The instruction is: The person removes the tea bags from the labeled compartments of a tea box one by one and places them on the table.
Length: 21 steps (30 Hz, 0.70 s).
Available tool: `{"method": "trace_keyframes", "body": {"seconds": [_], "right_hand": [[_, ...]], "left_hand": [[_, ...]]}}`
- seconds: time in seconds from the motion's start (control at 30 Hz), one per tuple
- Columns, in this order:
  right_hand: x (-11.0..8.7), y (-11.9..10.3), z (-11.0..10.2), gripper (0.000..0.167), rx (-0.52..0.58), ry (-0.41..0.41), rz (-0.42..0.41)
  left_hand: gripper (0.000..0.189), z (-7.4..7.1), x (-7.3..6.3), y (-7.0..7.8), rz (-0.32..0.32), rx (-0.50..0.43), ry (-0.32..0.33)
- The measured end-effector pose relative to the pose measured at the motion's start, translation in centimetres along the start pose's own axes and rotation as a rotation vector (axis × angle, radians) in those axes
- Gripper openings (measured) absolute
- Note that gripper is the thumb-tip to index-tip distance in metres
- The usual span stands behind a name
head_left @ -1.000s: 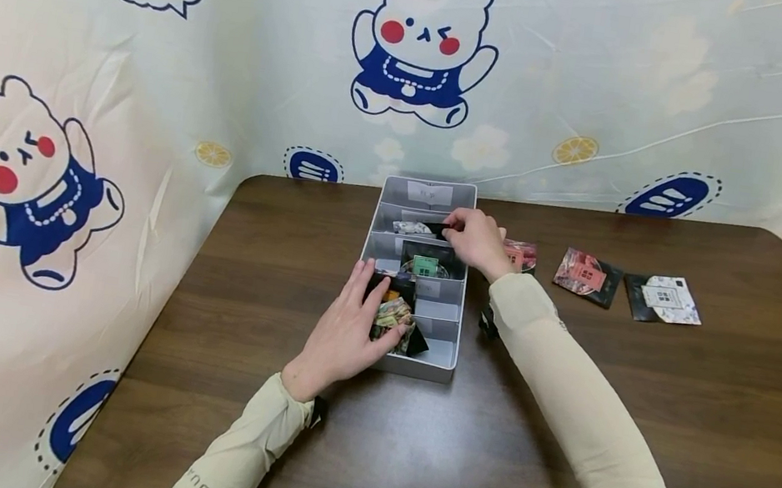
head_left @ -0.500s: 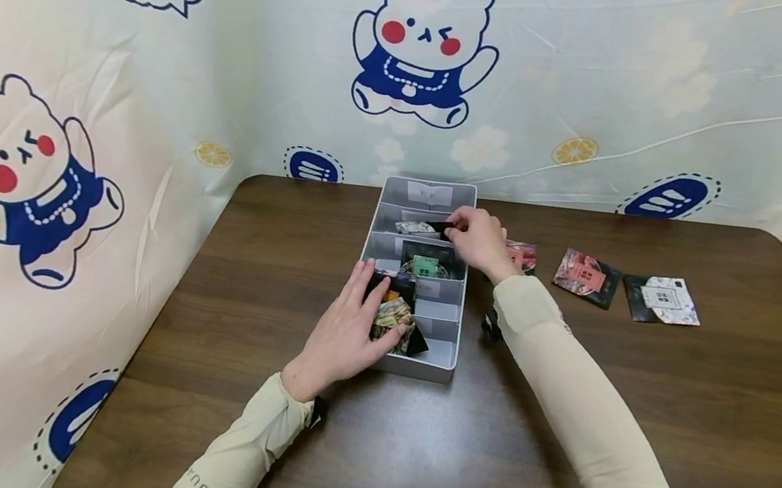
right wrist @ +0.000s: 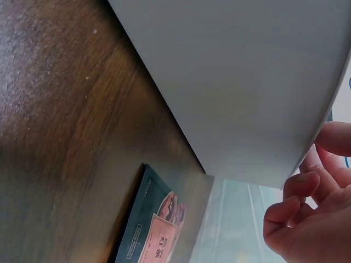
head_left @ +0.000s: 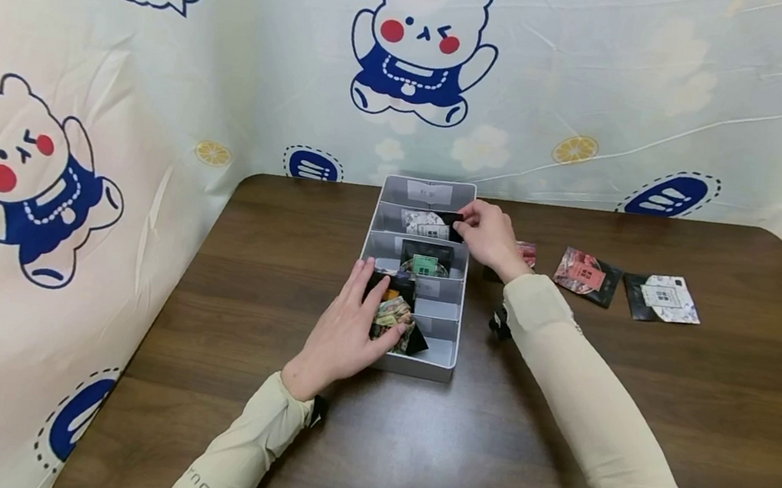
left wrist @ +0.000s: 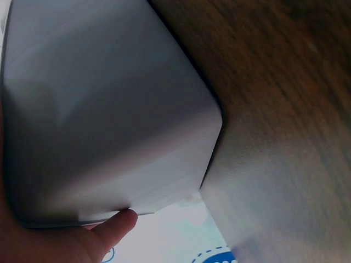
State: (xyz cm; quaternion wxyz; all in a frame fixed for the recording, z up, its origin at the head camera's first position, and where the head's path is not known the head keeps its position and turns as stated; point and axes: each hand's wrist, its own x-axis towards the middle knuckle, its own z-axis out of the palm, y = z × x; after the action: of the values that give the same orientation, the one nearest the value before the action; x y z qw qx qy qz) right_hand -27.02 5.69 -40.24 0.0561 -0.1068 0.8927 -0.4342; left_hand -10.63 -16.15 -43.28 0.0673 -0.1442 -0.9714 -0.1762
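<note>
A grey divided box (head_left: 412, 369) stands on the table. My right hand (head_left: 489, 235) pinches the dark end of a black-and-white sachet (head_left: 426, 224) in the second compartment from the back. In the right wrist view the right fingers (right wrist: 303, 184) bend over the box rim and the sachet is hidden. My left hand (head_left: 348, 326) rests on the box's left side with its fingers extended, beside a colourful sachet (head_left: 393, 312) in the front compartments. A sachet with a green label (head_left: 425, 266) sits in the middle compartment.
To the right of the box lie a red-and-black sachet (head_left: 587, 277) and another white-and-black sachet (head_left: 663, 298). A further red sachet (head_left: 526, 252) is partly covered by the right hand. Paper labels (head_left: 429, 192) mark the dividers. A printed cloth hangs behind the table.
The right hand has shifted slightly right and back, and the pinched sachet has moved with it, now showing more of its white face. The left hand has stayed still.
</note>
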Motion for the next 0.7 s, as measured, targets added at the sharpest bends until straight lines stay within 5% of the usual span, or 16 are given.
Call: {"method": "trace_keyframes", "body": {"seconds": [0.7], "right_hand": [[-0.4, -0.09, -0.78, 0.022, 0.052, -0.008, 0.012]], "left_hand": [[0.074, -0.03, -0.04, -0.07, -0.008, -0.001, -0.022]]}}
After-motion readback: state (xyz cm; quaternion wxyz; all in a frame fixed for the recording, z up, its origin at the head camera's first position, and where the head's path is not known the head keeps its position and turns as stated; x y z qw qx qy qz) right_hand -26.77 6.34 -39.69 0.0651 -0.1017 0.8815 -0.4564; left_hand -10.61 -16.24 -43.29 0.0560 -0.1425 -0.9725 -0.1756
